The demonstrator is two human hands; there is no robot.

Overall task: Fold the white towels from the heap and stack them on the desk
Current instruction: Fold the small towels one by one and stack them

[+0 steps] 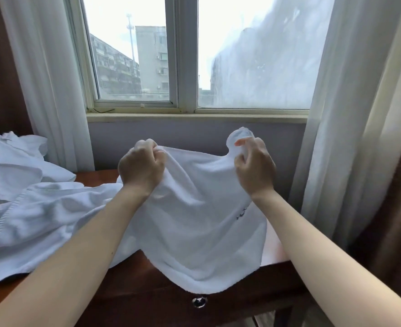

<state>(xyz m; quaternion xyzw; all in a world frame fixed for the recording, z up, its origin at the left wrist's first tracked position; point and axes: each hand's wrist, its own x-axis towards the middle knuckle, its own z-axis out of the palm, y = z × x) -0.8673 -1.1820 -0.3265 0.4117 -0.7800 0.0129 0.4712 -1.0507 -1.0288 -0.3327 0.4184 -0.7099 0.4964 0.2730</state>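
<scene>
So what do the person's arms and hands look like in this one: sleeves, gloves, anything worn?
Nothing worn shows. The left hand and right hand are bare: no gloves, rings or wristbands. The left forearm and right forearm are uncovered to the frame edge, no sleeve in view. A small dark speck marks the left forearm.

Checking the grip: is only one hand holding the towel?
No, the left hand and the right hand each grip the white towel along its top edge, holding it up.
</scene>
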